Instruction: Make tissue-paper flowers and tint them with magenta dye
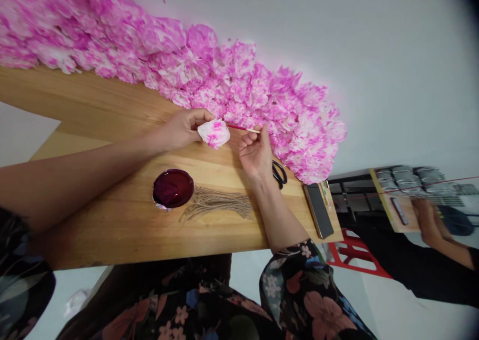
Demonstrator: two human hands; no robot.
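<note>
My left hand (pixel 190 123) is closed on a small white flower (pixel 215 133) with pink streaks on its petals, which look like thin paper or cloth. To its right, my right hand (pixel 258 153) pinches a thin stick (pixel 241 127), red along the end towards the flower and pale at my fingers. The stick's tip is at the flower's right edge; whether they touch I cannot tell. Below my left hand stands a round bowl (pixel 173 188) of dark red liquid. A bundle of brown cords (pixel 220 203) lies beside the bowl.
A long heap of pink and white flowers (pixel 239 80) lines the back of the wooden table (pixel 123 240). Black-handled scissors (pixel 279 174) lie partly behind my right wrist. A phone (pixel 319 210) rests near the right edge. Beyond are a red stool (pixel 355 255) and another person's arms (pixel 434 225).
</note>
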